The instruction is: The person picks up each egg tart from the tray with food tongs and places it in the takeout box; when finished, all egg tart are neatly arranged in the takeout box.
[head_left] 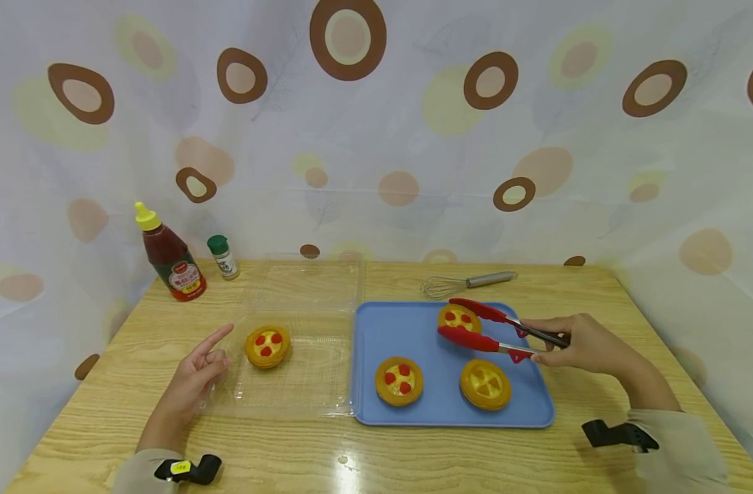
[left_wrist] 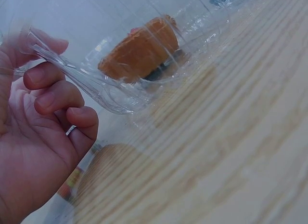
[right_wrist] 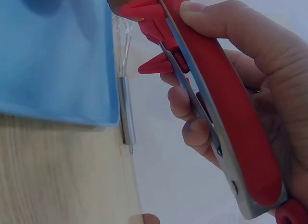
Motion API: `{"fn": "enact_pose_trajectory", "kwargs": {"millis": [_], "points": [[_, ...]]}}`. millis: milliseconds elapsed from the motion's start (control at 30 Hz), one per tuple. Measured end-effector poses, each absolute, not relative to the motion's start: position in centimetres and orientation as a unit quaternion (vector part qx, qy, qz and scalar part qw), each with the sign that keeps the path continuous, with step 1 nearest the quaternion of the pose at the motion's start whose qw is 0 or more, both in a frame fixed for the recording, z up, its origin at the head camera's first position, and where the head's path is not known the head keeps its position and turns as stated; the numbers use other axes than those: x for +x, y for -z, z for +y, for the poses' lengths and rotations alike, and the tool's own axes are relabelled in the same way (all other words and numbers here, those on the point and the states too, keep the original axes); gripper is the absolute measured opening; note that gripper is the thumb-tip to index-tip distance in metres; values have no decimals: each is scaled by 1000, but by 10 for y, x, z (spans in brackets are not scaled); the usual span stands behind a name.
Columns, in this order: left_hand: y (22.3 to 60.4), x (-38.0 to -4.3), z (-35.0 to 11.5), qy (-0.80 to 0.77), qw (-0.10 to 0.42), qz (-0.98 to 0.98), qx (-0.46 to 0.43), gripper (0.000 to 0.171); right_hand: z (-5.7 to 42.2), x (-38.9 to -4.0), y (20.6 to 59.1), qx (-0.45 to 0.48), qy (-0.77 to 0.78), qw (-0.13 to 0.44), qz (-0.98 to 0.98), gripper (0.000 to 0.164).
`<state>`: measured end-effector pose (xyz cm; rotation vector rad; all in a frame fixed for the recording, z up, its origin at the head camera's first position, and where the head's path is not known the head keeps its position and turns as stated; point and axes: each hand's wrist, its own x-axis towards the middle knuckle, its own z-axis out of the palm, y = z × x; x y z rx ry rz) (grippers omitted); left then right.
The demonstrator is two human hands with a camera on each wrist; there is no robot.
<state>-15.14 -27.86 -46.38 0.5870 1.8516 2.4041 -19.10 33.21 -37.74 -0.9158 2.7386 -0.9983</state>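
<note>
My left hand holds the near-left rim of an open clear plastic clamshell box, its index finger stretched along the edge. Inside the box sits a round tart with three red pieces on top; the left wrist view shows its browned side. My right hand grips red-tipped metal tongs. Between the tong arms is a second red-topped tart, over the back of the blue tray. Another red-topped tart and a plain yellow-topped one rest on the tray.
Behind the tray lies a metal whisk. A red sauce bottle with a yellow cap and a small green-capped shaker stand at the back left. A patterned curtain hangs along the back of the wooden table.
</note>
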Motion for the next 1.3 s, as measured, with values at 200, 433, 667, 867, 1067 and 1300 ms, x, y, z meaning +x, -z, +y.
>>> {"fn": "enact_pose_trajectory", "kwargs": {"millis": [200,433,667,867,1067,1300], "points": [[463,-152,-278,-774,20,600,202,59,320,-193,365,-311,317,28,896,51],[463,-152,-278,-773,21,602,198,59,303,-195,351,-342,303,19,889,51],[464,-152,-278,-777,23,599,192,59,280,-196,341,-369,320,32,872,52],[464,-150,-277,-782,20,596,182,58,255,-202,340,-396,311,54,862,52],[463,-149,-277,-779,24,601,176,59,227,-207,341,-404,309,79,857,55],[462,-150,-277,-773,18,612,167,58,193,-209,345,-423,300,89,850,54]]}}
